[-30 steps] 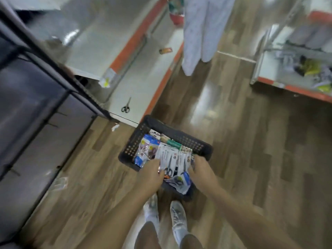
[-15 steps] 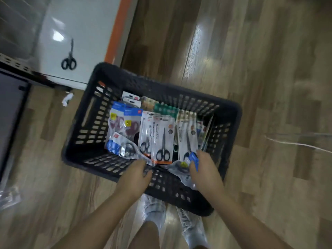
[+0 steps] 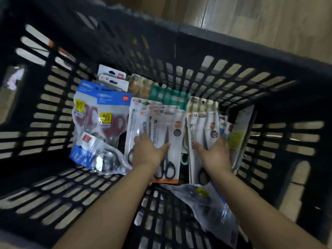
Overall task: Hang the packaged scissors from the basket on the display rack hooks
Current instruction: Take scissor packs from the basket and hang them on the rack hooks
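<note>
1. Nearest the camera, a crumpled clear plastic pack (image 3: 206, 207) with a yellow sticker lies over the near wall of the basket (image 3: 75, 198), between the two forearms and under the right one.
2. Both forearms reach down from the bottom edge into the black slotted basket, which fills almost the whole view.
3. The left hand (image 3: 146, 153) lies on a white carded pack of scissors (image 3: 165, 141) with black handles and an orange bottom edge; the thumb is spread to the right over the card and the fingers lie forward on the packs. Whether the grip pinches the pack or only presses on it cannot be told.
4. The right hand (image 3: 214, 155) rests on a second white scissors pack (image 3: 197, 133), fingers straight and spread, thumb pointing left; the grip is spread flat, not curled round anything.
5. To the left of the left hand, a blue and white bagged pack (image 3: 93, 153) lies tilted on the basket floor, touching the row of white packs.
6. Behind it stand two blue-topped bags with red-handled scissors (image 3: 106, 119), each bearing a yellow sticker.
7. Right of the right hand, more packs stand on edge against the basket's right wall, among them a green and white card (image 3: 239, 133).
8. Farther back are grey hang-tab cards (image 3: 112, 78), a tan pack (image 3: 140, 85) and a green pack (image 3: 167, 96).
9. Beyond the far rim, wooden floor (image 3: 269, 24) shows.
</note>
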